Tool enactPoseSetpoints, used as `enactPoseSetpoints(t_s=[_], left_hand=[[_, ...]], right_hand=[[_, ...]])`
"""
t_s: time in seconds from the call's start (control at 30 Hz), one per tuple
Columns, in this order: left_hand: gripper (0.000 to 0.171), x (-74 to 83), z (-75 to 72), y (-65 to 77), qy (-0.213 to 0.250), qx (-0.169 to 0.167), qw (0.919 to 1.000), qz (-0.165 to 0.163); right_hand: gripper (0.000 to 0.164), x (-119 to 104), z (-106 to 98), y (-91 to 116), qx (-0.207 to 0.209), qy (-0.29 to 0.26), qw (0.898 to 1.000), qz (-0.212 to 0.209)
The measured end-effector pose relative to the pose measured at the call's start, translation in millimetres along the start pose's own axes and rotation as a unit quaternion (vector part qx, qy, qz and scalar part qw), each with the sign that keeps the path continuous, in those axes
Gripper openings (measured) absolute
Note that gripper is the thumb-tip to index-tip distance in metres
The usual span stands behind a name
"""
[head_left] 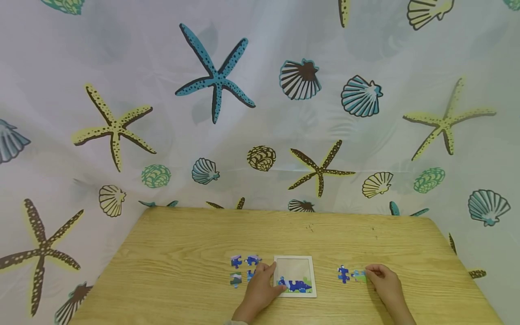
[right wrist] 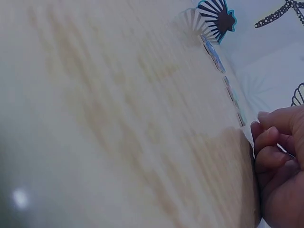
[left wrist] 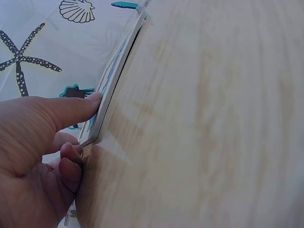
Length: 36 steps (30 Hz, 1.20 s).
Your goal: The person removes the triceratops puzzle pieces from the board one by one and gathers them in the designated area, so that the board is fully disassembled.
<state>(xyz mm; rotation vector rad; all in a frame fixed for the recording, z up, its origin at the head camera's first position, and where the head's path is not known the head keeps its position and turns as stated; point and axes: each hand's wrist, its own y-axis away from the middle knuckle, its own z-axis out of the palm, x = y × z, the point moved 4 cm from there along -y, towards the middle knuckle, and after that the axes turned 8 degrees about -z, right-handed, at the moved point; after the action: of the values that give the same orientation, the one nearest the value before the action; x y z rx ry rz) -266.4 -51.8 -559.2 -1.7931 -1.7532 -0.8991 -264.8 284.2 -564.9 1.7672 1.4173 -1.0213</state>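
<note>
Puzzle frame (head_left: 293, 268) lies between both hands in the head view. The left hand (head_left: 261, 288) grips its left edge, partly hiding loose pieces (head_left: 236, 262); the right hand (head_left: 384, 281) has fingers together at a green-blue piece (head_left: 358, 276) near a dark-blue piece (head_left: 343, 274), whether pinching, I cannot tell. White-rimmed, the frame holds blue picture pieces (head_left: 298, 285) low down. Left wrist: thumb (left wrist: 76, 112) over rim. Right wrist: both pieces lie flat.

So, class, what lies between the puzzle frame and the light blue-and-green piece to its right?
One dark blue piece lies there. Between it and the puzzle frame, the tabletop is bare. The head view shows this.
</note>
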Motion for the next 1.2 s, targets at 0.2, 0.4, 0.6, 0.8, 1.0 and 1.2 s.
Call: enactPoseSetpoints(t_s=[0.2,0.4,0.6,0.8,1.0,1.2], left_hand=[[0.073,-0.6,0.7,0.7,0.002,-0.002,1.0000,0.004],[0.074,-1.8,1.8,-0.3,0.001,0.001,1.0000,0.002],[0.074,-1.7,1.8,-1.6,0.000,0.004,1.0000,0.003],[0.074,-2.4,1.3,-1.2,0.003,0.000,1.0000,0.000],[0.074,-2.5,1.3,-0.8,0.003,0.001,1.0000,-0.003],[0.074,-2.3,1.5,-1.0,0.001,0.002,1.0000,-0.003]], right_hand=[[0.026,-0.7,0.4,2.6,0.008,-0.053,0.998,0.029],[0.029,-4.5,7.2,4.9,0.004,-0.099,0.994,0.040],[0.031,-11.9,13.7,7.2,0.003,-0.101,0.994,0.038],[0.028,-21.3,20.7,10.3,0.005,-0.110,0.994,0.027],[0.023,-33.4,34.4,13.3,-0.002,-0.120,0.993,0.011],[0.021,-49.9,52.9,16.2,-0.029,-0.135,0.990,-0.018]])
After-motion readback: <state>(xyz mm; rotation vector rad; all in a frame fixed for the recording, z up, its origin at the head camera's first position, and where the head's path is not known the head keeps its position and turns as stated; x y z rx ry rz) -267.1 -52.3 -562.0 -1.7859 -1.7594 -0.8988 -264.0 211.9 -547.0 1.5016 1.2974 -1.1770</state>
